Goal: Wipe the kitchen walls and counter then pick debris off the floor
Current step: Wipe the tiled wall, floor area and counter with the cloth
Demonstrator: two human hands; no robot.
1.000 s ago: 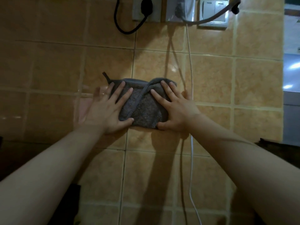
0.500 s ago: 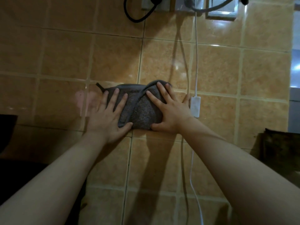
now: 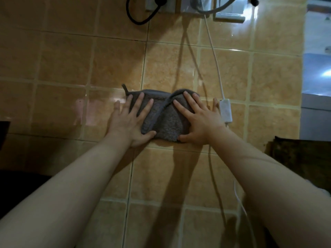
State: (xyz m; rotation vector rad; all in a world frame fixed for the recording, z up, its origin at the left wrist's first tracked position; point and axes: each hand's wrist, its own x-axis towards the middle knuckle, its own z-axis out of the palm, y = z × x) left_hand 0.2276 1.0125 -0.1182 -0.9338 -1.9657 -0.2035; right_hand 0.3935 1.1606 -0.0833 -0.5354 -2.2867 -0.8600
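A folded grey cloth [image 3: 164,122] lies flat against the orange tiled wall [image 3: 114,61]. My left hand [image 3: 129,122] presses on the cloth's left part with its fingers spread, the thumb under the lower edge. My right hand [image 3: 198,122] presses on the right part the same way. Its little finger is off the cloth, next to a white adapter box [image 3: 226,110]. The wall tiles to the left of the cloth look wet and shiny.
A white cable [image 3: 213,49] hangs down the wall to the adapter and continues below it. A black cable [image 3: 138,20] loops from the wall sockets [image 3: 168,4] at the top, beside a white switch [image 3: 231,15]. A dark object [image 3: 300,158] sits at the right.
Both hands slid the cloth slightly down and left on the wall, uncovering the white adapter, then a little back to the right. The view also tilted down slightly.
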